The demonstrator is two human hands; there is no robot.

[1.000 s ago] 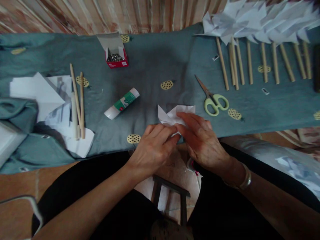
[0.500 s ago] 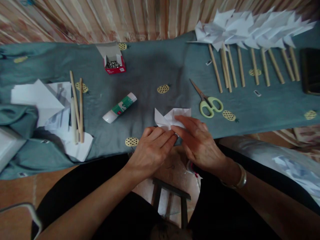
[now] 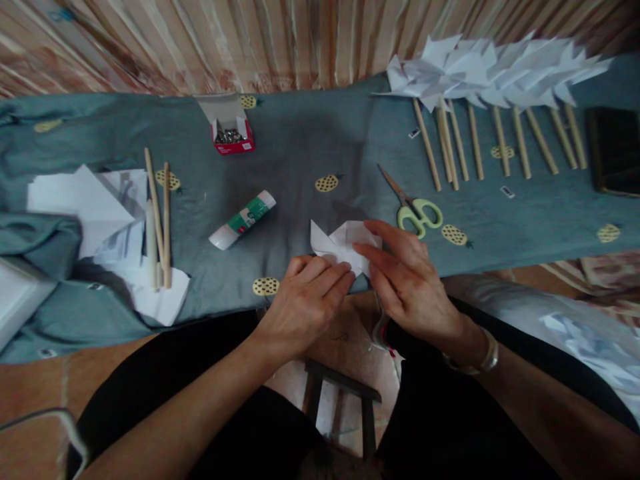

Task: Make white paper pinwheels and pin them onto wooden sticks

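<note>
A white folded paper pinwheel (image 3: 345, 250) is at the table's front edge between my hands. My left hand (image 3: 313, 293) presses and grips its near side, fingers closed together over the paper. My right hand (image 3: 407, 280) is at its right side, index and middle fingers bent apart over the folds, thumb by the near edge. The lower part of the pinwheel is hidden by my fingers. Green-handled scissors (image 3: 420, 217) lie just beyond my right hand. A green and white glue stick (image 3: 243, 220) lies to the left.
A red box of metal pins or tacks (image 3: 233, 143) stands open at the back. Finished paper pinwheels (image 3: 465, 70) on wooden sticks lie in a row at back right, beside a dark object (image 3: 615, 150). Loose sticks (image 3: 167, 227) and paper sheets (image 3: 85, 207) lie left.
My right hand has shifted slightly right, its fingers spreading and uncovering more of the pinwheel. My left hand stays on the paper. The view has shifted a little.
</note>
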